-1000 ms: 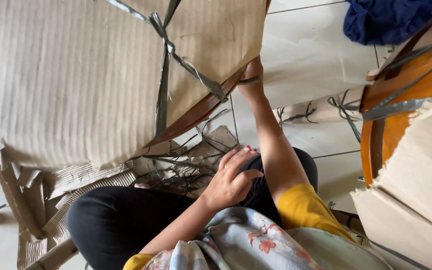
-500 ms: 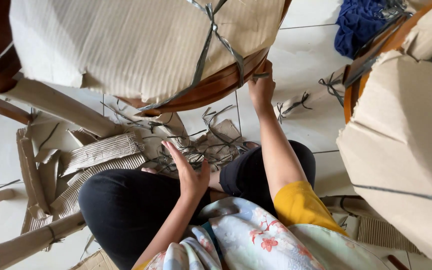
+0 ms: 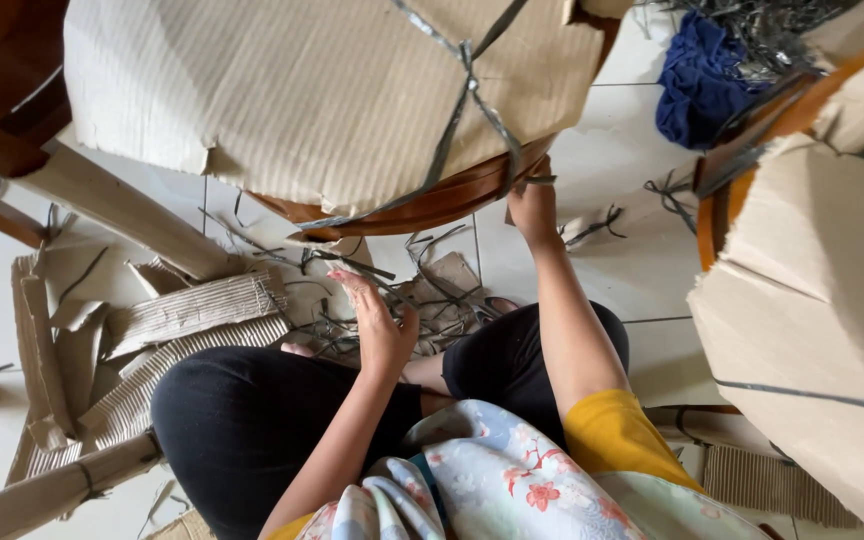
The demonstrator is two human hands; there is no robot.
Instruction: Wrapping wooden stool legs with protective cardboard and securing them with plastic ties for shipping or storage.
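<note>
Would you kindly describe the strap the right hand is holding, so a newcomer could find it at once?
Start at the big round wooden piece wrapped in corrugated cardboard at the top of the view. Follow its brown rim to its right end, where the right hand grips a dark grey plastic strap. Unlike the cut strap scraps loose on the floor, this one lies across the cardboard, crossing another band.

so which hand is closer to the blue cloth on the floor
Right. The right hand grips the wrapped chair's rim, nearer the blue cloth at upper right. The left hand hovers lower over the strap scraps, farther away.
</note>
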